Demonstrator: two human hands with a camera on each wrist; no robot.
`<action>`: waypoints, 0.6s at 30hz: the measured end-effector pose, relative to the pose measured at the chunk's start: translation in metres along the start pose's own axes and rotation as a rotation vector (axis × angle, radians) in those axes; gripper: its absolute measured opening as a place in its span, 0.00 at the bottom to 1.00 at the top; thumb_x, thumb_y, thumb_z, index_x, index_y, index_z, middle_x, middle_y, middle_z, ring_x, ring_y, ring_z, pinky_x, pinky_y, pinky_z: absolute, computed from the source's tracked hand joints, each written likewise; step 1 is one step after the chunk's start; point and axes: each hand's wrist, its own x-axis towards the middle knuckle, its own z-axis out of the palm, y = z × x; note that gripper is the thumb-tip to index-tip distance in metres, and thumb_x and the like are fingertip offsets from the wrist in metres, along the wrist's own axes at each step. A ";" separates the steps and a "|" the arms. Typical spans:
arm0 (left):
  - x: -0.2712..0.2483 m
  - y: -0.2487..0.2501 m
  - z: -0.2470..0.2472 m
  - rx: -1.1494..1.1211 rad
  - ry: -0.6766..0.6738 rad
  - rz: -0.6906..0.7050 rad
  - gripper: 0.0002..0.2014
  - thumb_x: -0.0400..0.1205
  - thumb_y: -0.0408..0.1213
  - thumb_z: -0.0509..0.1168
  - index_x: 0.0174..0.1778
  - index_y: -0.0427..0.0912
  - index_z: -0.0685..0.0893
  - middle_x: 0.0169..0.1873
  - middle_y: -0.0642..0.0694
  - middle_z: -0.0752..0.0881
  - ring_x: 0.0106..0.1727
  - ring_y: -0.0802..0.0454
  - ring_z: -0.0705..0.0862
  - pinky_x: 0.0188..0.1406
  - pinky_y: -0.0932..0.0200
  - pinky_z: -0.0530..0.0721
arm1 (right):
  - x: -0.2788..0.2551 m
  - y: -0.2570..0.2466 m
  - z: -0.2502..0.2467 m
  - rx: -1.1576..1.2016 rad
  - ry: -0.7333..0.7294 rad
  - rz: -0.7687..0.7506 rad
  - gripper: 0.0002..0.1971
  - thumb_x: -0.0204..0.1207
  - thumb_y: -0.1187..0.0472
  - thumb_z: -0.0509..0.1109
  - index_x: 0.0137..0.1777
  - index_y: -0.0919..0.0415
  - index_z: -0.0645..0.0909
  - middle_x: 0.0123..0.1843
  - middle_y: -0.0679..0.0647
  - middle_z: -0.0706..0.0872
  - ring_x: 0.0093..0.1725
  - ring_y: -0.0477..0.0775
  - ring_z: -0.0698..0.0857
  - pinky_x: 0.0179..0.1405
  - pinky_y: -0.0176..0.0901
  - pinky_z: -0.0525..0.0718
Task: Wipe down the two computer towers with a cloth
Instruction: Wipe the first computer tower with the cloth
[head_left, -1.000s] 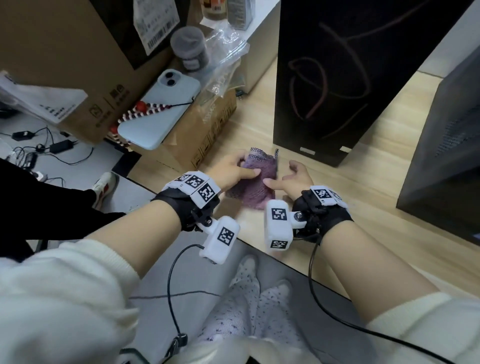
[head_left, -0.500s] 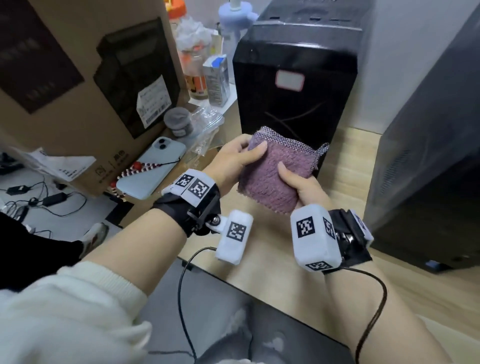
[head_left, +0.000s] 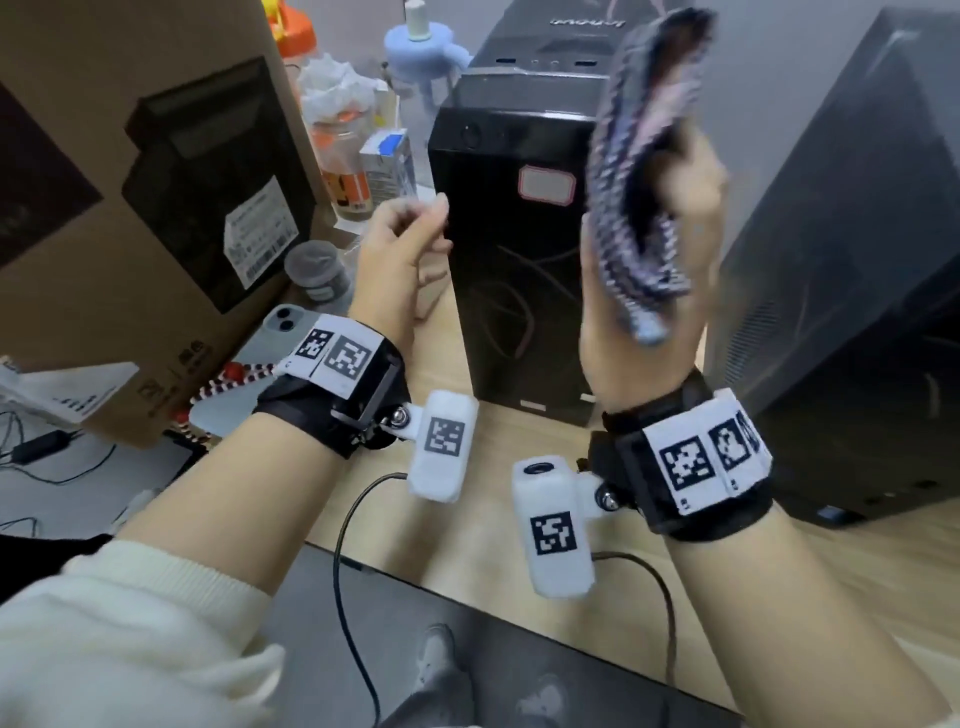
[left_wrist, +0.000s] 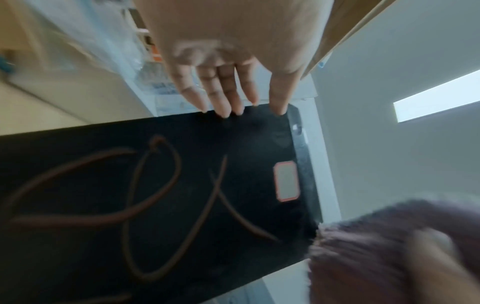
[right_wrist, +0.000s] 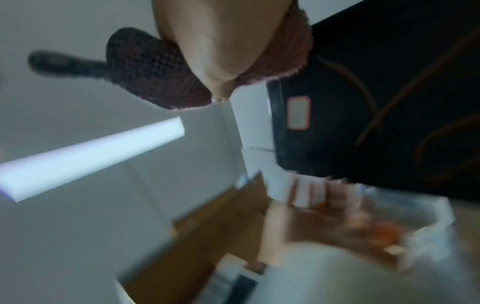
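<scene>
Since half a second ago, the left hand (head_left: 400, 249) has let go and hangs loosely curled, holding nothing, while the right hand (head_left: 670, 270) grips the cloth (head_left: 644, 171) raised before the black tower (head_left: 509, 249). Risk: the second tower (head_left: 852, 270) gets skipped, or the floppy cloth slips. It looks purple, fuzzy, mesh-backed.

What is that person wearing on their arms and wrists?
Cream sleeves are pushed up both forearms. Each wrist has a black strap with white square tags printed in black-and-white code patterns: one by the left hand, one by the right hand. A small white camera block with its own code tag hangs off each strap, and a thin black cable runs down from it.
</scene>
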 end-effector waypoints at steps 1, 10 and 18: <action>0.007 0.008 0.001 -0.029 -0.007 0.040 0.06 0.78 0.44 0.67 0.43 0.49 0.76 0.40 0.53 0.81 0.39 0.61 0.81 0.39 0.64 0.79 | -0.001 0.014 0.010 -0.197 -0.118 -0.220 0.20 0.77 0.64 0.67 0.65 0.45 0.72 0.68 0.57 0.79 0.72 0.49 0.75 0.78 0.50 0.67; 0.029 0.037 0.021 -0.004 -0.329 0.084 0.32 0.81 0.51 0.56 0.82 0.45 0.61 0.81 0.42 0.65 0.82 0.48 0.65 0.83 0.44 0.62 | -0.075 0.101 0.031 -1.015 -0.908 -0.575 0.36 0.77 0.62 0.58 0.82 0.50 0.45 0.83 0.46 0.32 0.81 0.45 0.30 0.79 0.43 0.28; 0.039 0.023 0.019 -0.072 -0.416 0.160 0.25 0.87 0.38 0.54 0.82 0.42 0.62 0.79 0.44 0.71 0.75 0.55 0.74 0.76 0.60 0.72 | -0.078 0.116 -0.005 -0.880 -1.304 -0.703 0.25 0.70 0.60 0.54 0.66 0.59 0.79 0.70 0.44 0.78 0.75 0.45 0.69 0.81 0.39 0.36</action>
